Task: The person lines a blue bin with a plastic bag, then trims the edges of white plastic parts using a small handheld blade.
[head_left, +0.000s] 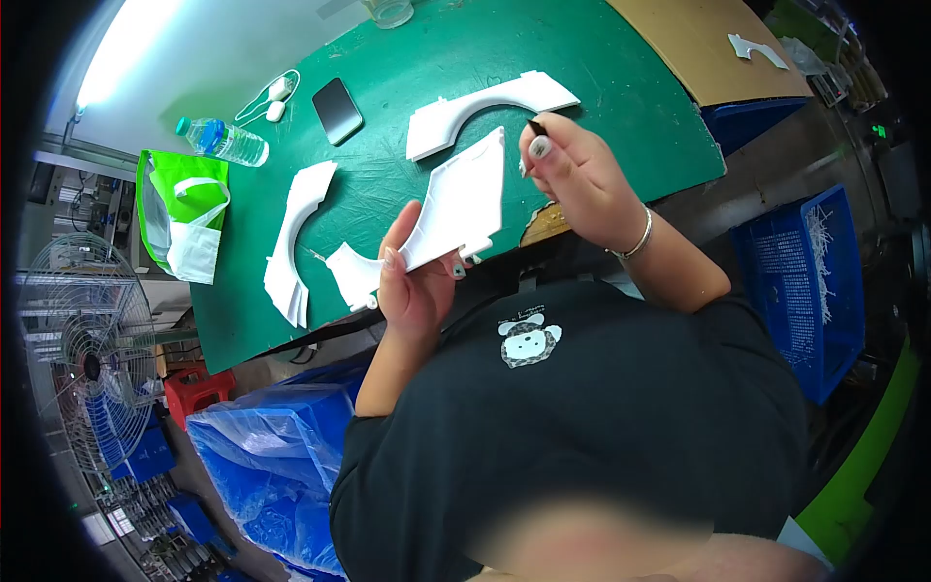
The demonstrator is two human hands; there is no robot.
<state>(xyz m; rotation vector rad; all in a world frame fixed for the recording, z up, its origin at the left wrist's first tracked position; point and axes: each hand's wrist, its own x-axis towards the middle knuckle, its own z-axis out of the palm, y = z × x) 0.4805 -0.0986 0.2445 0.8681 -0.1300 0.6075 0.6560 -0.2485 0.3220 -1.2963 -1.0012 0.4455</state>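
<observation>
My left hand [419, 286] grips a white curved plastic part [456, 199] near its middle, holding it tilted over the front edge of the green table [378, 58]. To the right of that part, my right hand [582, 179] is raised with its fingers pinched on a small dark object [536, 127], too small to name. A second white curved part [490, 105] lies on the table beyond my hands. Another white arched part [295, 242] rests to the left of my left hand.
A black phone [337, 111], a white charger with cable [278, 95], a water bottle [223, 142] and a green-white bag [184, 213] are at the left. Blue crates stand at the right [805, 291] and lower left [276, 456]. Cardboard [679, 44] covers the far right.
</observation>
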